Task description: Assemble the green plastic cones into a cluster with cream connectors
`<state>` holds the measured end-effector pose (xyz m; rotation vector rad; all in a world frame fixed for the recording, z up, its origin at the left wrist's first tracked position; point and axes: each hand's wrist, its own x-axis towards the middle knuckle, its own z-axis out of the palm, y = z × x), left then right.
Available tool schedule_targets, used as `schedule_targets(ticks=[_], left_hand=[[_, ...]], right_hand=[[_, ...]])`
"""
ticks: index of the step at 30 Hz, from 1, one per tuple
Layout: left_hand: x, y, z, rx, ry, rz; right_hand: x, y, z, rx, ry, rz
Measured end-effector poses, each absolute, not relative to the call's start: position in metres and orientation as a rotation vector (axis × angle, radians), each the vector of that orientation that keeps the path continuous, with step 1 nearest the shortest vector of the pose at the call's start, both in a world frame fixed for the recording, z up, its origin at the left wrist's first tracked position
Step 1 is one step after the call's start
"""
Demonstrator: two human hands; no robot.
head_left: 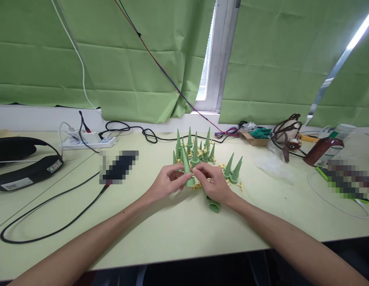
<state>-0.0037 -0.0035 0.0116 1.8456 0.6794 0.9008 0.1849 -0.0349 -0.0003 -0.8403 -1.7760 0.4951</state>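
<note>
My left hand [169, 182] is closed around a green plastic watering spike [185, 165], its tip pointing up and leaning slightly left. Thumb and fingers of my right hand [212, 182] are pinched together against the side of that spike; what they hold, if anything, is hidden. Behind my hands stand several more green spikes [195, 149], points up, with small yellow T-shaped pieces [204, 152] among them. To the right of my right hand are two upright spikes [236, 171] and a loose yellow piece [241, 186]. Under my right wrist lies a green part with a round threaded opening [214, 207].
A power strip [89, 141] and black cables [148, 136] run along the wall. At left lie a black device [32, 174] and a blurred-out phone-like object [119, 167]. On the right are a plastic bag [273, 167], a small cardboard box [253, 139] and a dark red bottle [323, 151].
</note>
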Motion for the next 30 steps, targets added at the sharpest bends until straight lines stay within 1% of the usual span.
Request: schedule_targets(ticks=[5,13,17,24,30], left_hand=[[-0.001,-0.006,0.010,2.084,0.732,1.102],[0.001,-0.008,0.006,2.418,0.645,1.382],[0.001,-0.009,0.004,2.543,0.555,1.463],[0.000,-0.009,0.001,2.591,0.570,1.466],[0.003,-0.013,0.004,2.361,0.753,1.317]], right_hand=[[0.186,-0.033,-0.002,-0.855,-1.770,0.505],[0.186,-0.033,-0.003,-0.879,-1.759,0.517],[0.186,-0.033,-0.001,-0.906,-1.754,0.519],[0.185,-0.034,-0.001,-0.914,-1.728,0.530],[0.185,-0.032,0.000,-0.903,-1.625,0.530]])
